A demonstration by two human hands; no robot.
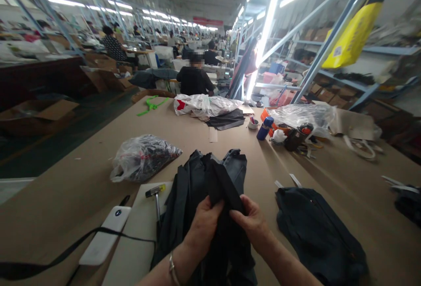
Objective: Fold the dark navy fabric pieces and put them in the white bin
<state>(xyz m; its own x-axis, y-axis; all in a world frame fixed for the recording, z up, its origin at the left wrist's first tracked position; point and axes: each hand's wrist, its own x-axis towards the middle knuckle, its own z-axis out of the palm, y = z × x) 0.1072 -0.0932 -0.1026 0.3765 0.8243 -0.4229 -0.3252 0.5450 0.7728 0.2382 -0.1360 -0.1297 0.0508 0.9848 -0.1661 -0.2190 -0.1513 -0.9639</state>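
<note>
Dark fabric pieces [187, 189] lie heaped in front of me, partly over a pale board [131, 229]. My left hand [205, 222] is closed on a black fabric piece [222, 180], thumb on top. On the other edge of the same piece, my right hand [251, 222] pinches with thumb and fingers. The piece is held folded above the heap, and its lower part merges with the dark cloth below. Left of the heap, a hammer [157, 200] with a yellow-tipped head rests on the board. A dark zippered bag piece [319, 229] lies to the right.
A white power bank-like device [105, 235] with a black strap [66, 251] lies at left. Plastic-wrapped bundles [143, 156] and a blue bottle [265, 128] stand farther back. Metal shelving posts [332, 36] rise at right. A person in black [195, 80] sits beyond the table.
</note>
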